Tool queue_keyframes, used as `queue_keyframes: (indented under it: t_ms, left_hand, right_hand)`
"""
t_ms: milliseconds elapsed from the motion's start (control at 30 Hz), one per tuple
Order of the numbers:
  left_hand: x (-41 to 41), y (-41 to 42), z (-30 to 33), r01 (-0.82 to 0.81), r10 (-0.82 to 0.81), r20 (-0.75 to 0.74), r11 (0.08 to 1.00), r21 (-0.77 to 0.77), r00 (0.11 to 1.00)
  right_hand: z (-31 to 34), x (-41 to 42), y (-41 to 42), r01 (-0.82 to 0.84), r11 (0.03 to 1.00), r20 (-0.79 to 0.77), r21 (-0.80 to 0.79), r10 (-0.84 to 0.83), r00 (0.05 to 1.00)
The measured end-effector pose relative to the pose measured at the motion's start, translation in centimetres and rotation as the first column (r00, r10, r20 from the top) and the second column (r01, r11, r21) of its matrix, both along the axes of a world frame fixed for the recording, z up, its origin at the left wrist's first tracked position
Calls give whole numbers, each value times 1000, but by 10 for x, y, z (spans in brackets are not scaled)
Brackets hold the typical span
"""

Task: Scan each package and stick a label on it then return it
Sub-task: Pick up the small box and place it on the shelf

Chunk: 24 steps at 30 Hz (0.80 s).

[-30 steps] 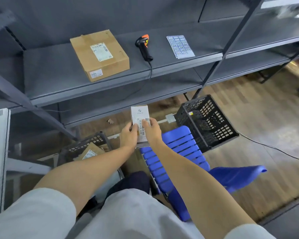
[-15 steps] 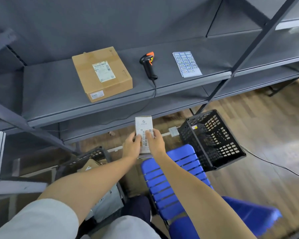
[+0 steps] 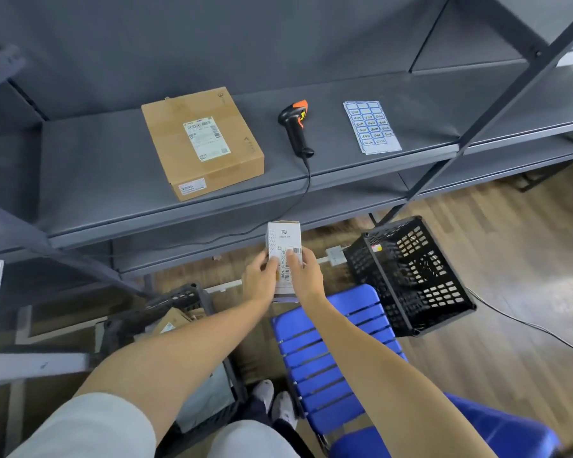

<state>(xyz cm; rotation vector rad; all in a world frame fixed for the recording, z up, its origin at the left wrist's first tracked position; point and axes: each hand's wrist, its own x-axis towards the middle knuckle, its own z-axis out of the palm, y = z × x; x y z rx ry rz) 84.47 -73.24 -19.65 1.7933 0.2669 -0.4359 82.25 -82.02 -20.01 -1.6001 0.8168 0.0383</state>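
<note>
Hands: both on the small white box (image 3: 284,246), left hand (image 3: 261,279) gripping its left edge, right hand (image 3: 306,279) pinching the right edge with the thumb across the barcode.
Change: honestly not much, same two-handed hold as a second ago, box just looks a bit closer to the shelf (image 3: 113,180).
Box spot: in the air below the shelf lip, above the blue chair (image 3: 331,345).
Scanner: scanner (image 3: 295,127) lies untouched up there, label sheet (image 3: 371,127) right of it, cardboard box (image 3: 202,143) left.
My read: scan comes next, so one hand has to let go.
</note>
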Motion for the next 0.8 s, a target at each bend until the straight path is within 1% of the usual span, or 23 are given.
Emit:
queue_keyframes:
  t_ms: [167,300,467,633,800]
  left_hand:
    - [-8,8,1,-81,81,11,997,17,997]
    - [-12,8,7,-140,138,68,990,22,988]
    - [-7,4,26,-154,149,92,987,41,984]
    - [24,-10,37,-139,129,147,988,59,981]
    - [77,-19,40,-148,136,169,987,58,976]
  right_hand:
    - [3,-8,5,-38,999,3,10,38,999]
    - [6,-10,2,-58,998,51,3,58,997]
    - [23,2,1,-75,997,94,33,72,993]
    - [38,33,-8,-51,997,130,55,44,991]
    - [44,87,-14,-37,999,129,39,31,991]
